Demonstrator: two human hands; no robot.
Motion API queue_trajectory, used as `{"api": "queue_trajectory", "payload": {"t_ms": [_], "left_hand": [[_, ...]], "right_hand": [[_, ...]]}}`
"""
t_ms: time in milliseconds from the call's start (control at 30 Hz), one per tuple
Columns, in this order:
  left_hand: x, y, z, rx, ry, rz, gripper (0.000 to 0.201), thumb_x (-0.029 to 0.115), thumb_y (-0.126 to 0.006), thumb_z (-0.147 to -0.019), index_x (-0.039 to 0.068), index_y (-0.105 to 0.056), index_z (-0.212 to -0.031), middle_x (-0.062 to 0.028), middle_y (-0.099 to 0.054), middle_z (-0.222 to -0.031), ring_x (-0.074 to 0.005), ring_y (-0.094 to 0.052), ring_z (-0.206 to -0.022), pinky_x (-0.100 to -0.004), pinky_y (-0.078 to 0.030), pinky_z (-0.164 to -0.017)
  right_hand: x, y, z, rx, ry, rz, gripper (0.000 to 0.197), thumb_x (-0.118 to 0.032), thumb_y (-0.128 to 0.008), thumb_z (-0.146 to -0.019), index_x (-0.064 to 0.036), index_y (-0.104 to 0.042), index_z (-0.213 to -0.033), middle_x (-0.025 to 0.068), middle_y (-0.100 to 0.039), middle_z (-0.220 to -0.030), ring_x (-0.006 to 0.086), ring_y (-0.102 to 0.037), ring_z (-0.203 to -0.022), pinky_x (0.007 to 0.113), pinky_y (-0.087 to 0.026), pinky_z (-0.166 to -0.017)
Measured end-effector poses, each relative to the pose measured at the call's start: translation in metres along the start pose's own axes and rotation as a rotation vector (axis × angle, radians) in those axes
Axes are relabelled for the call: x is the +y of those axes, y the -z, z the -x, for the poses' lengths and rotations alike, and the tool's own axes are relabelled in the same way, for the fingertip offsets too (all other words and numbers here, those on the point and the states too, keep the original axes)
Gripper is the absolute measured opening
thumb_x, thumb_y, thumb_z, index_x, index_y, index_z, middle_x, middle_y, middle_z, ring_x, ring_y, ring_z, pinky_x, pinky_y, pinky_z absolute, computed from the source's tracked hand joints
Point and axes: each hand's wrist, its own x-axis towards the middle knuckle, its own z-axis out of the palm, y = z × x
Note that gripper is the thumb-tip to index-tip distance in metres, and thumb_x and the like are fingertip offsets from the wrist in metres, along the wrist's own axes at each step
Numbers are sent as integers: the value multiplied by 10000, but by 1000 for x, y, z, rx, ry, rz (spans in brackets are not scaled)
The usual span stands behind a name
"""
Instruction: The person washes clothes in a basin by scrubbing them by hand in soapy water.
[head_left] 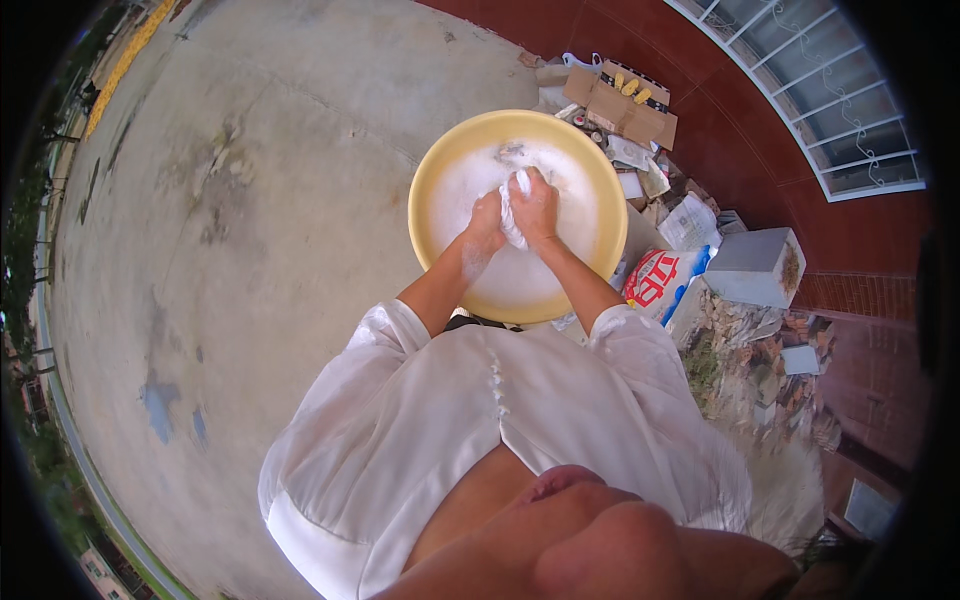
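A large round yellow basin (428,165) stands in front of me, full of white suds (550,275). Over its middle, my left hand (485,222) and my right hand (533,208) are closed together on a bunched white cloth (513,215). The cloth shows between the two fists, with a bit poking up past the right fingers. Foam clings to my left wrist. A dark, greyish patch shows through the suds near the far side of the basin. Most of the fingers on the left are hidden by the back of the hand.
Concrete ground (300,200) spreads left. To the right lie an opened cardboard box (630,112) with yellow corn cobs, a printed white sack (665,280), a grey block (750,268) and broken bricks (790,345). Behind them rises a dark red wall (725,130) with a barred window (840,90).
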Motion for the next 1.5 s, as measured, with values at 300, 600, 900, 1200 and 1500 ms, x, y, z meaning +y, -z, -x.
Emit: {"api": "queue_trajectory", "payload": {"t_ms": [300, 600, 900, 1200, 1500], "left_hand": [[76, -61, 53, 160, 47, -336, 436, 270, -497, -968, -28, -458, -1284, -168, -634, -1081, -254, -673, -908, -409, -558, -811], [47, -11, -260, 328, -861, -2154, 572, 269, -531, -907, 122, -357, -1432, -253, -331, -1469, -434, -443, -1265, -468, -412, -1013], [68, 71, -578, 227, -694, -1749, 402, 128, -519, -846, 17, -567, -1229, -191, -656, -1064, -414, -616, -968, -487, -488, -841], [68, -75, -177, 325, -330, -760, 430, 426, -443, -979, 37, -599, -1072, -100, -674, -877, -222, -659, -811, -358, -546, -662], [8, -48, 52, -192, -21, 85, 415, 443, -452, -982, 82, -564, -1153, -69, -636, -1056, -207, -633, -905, -370, -547, -779]], "right_hand": [[90, 17, -83, 102, -215, 61, 339, -262, -598, -900, 32, -599, -1068, 274, -638, -1014, 429, -618, -941, 461, -469, -831], [258, -107, -251, -182, 66, 130, 336, -149, -608, -863, -53, -530, -1175, 236, -619, -1081, 403, -591, -1013, 488, -458, -839], [442, -247, -453, 78, 295, 474, 315, -110, -564, -843, -2, -575, -1138, 246, -639, -890, 414, -617, -889, 483, -474, -808], [183, -46, -248, -9, -330, -164, 244, -193, -666, -836, -21, -667, -1009, 169, -693, -907, 255, -671, -833, 349, -505, -733], [-81, 64, 49, -202, 332, -68, 243, -228, -690, -818, -10, -669, -924, 191, -661, -841, 349, -638, -788, 412, -495, -687]]}}
